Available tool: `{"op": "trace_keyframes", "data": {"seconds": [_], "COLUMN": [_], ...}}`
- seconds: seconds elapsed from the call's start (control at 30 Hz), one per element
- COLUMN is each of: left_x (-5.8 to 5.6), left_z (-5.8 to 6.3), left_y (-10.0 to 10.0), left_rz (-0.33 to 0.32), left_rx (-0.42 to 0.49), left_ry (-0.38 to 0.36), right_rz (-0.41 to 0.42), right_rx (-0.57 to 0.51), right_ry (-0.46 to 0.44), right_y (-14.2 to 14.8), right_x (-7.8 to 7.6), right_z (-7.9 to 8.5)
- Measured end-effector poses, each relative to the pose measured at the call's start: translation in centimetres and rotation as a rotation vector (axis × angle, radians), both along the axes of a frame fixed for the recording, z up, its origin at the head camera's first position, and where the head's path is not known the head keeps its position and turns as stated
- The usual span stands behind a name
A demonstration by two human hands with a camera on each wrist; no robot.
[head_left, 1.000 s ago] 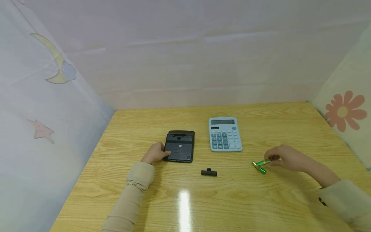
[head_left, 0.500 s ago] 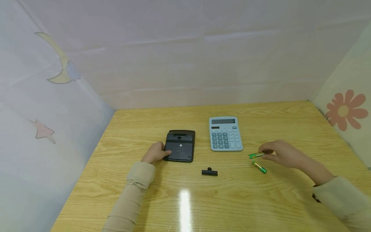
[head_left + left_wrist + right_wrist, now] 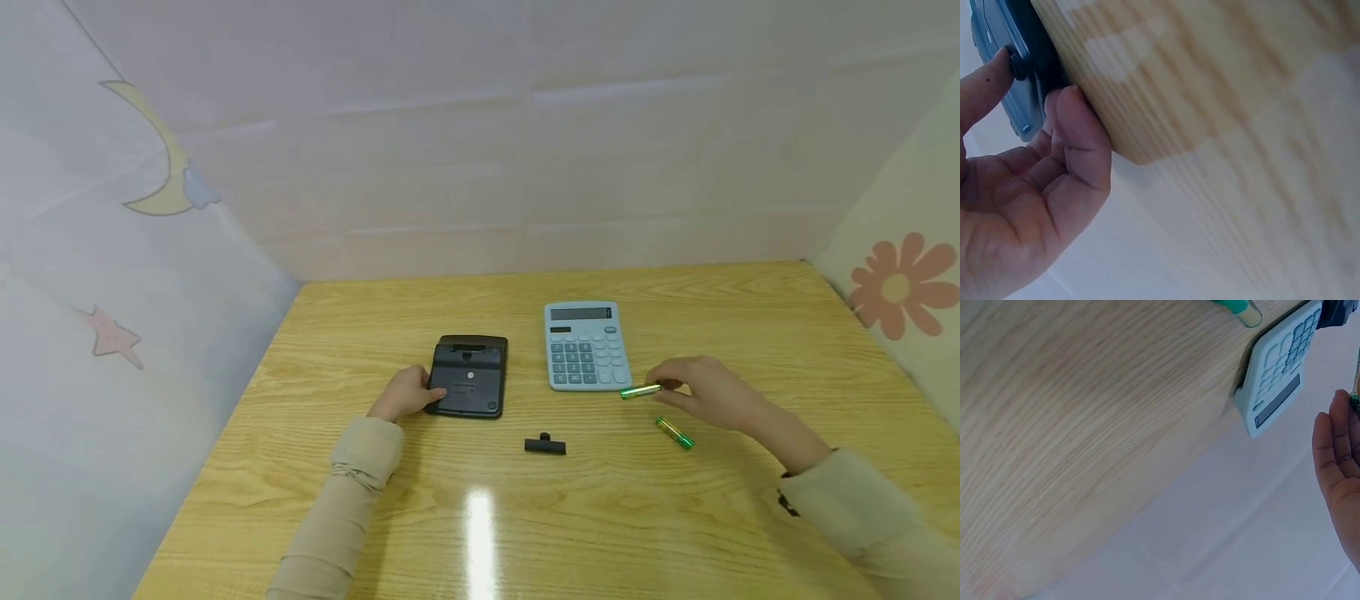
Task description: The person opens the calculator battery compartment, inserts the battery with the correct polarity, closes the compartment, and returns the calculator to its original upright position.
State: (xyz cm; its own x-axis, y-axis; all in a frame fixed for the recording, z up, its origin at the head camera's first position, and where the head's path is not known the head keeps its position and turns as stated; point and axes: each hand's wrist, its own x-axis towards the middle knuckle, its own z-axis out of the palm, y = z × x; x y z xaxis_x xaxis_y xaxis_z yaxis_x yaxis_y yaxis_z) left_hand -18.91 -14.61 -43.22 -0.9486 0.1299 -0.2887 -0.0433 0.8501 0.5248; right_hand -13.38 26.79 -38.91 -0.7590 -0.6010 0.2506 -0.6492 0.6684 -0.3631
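A black calculator (image 3: 468, 377) lies face down on the table, its battery slot uncovered near the far end. My left hand (image 3: 405, 393) grips its left edge, thumb on the back and fingers at the side, as the left wrist view shows with the thumb (image 3: 988, 87) on top. My right hand (image 3: 705, 390) pinches a green and gold battery (image 3: 639, 391) by one end, near the lower right corner of a light blue calculator (image 3: 587, 333). A second battery (image 3: 675, 433) lies on the wood below that hand. The small black battery cover (image 3: 545, 446) sits front of centre.
The wooden table (image 3: 360, 533) meets a pale cloth backdrop (image 3: 420, 167) at the back and along both sides. A light reflection shines on the table's front middle.
My right hand has lifted one battery off the other and carried it left towards the light blue calculator. The left hand has kept its grip on the black calculator.
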Motion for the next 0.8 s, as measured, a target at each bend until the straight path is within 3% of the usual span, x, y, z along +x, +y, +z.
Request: {"op": "trace_keyframes", "data": {"seconds": [0.27,0.8], "left_x": [0.0,-0.1], "left_z": [0.0,-0.2], "left_y": [0.0,0.0], "left_rz": [-0.021,0.003], "left_rx": [0.012,-0.010], "left_ry": [0.005,0.012], "right_rz": [-0.023,-0.038], "right_rx": [0.002,-0.048], "right_ry": [-0.018,-0.031], "right_y": [-1.3,-4.3], "right_x": [-0.6,-1.6], "right_z": [-0.2,0.2]}}
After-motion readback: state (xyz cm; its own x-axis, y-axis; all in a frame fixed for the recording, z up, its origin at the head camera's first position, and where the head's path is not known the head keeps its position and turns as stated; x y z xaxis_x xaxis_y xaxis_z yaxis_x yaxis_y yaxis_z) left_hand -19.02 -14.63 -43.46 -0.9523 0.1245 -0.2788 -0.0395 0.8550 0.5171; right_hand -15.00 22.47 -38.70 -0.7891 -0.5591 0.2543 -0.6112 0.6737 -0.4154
